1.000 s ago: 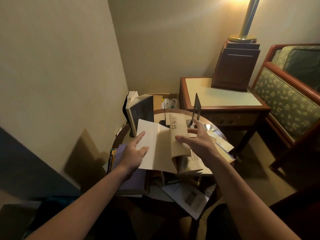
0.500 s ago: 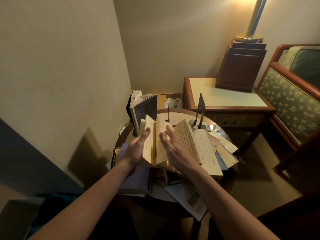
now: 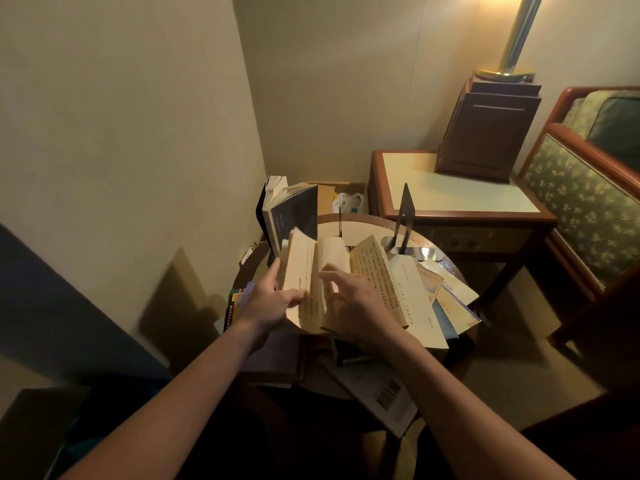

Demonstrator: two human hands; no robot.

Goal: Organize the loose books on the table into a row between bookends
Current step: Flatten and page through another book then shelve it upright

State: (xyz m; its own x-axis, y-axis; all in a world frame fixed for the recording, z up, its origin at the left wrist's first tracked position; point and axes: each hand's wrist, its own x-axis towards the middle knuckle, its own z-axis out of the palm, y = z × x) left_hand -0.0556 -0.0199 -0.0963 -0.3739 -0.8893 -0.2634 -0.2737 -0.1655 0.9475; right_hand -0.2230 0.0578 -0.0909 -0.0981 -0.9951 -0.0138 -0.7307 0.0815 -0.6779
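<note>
A yellowed paperback (image 3: 311, 271) stands half folded on the small round table (image 3: 360, 226). My left hand (image 3: 270, 299) grips its left cover, thumb on the page. My right hand (image 3: 356, 303) lies with relaxed fingers against its fanned pages, another printed page (image 3: 377, 271) splaying out to the right. A dark-covered book (image 3: 294, 216) stands upright at the table's back left. A black metal bookend (image 3: 403, 220) stands at the back right, a thin second one (image 3: 340, 225) behind the paperback. Loose books (image 3: 446, 299) lie heaped underneath and to the right.
A white booklet with a barcode (image 3: 384, 393) hangs over the table's near edge. A purple book (image 3: 273, 351) lies under my left wrist. A side table (image 3: 450, 199) with a wooden box and a lamp stands behind, an armchair (image 3: 585, 202) on the right, a wall close on the left.
The paperback lay open and flat a second ago; both hands have folded its halves together and tipped it upright. My right hand moved left onto the pages.
</note>
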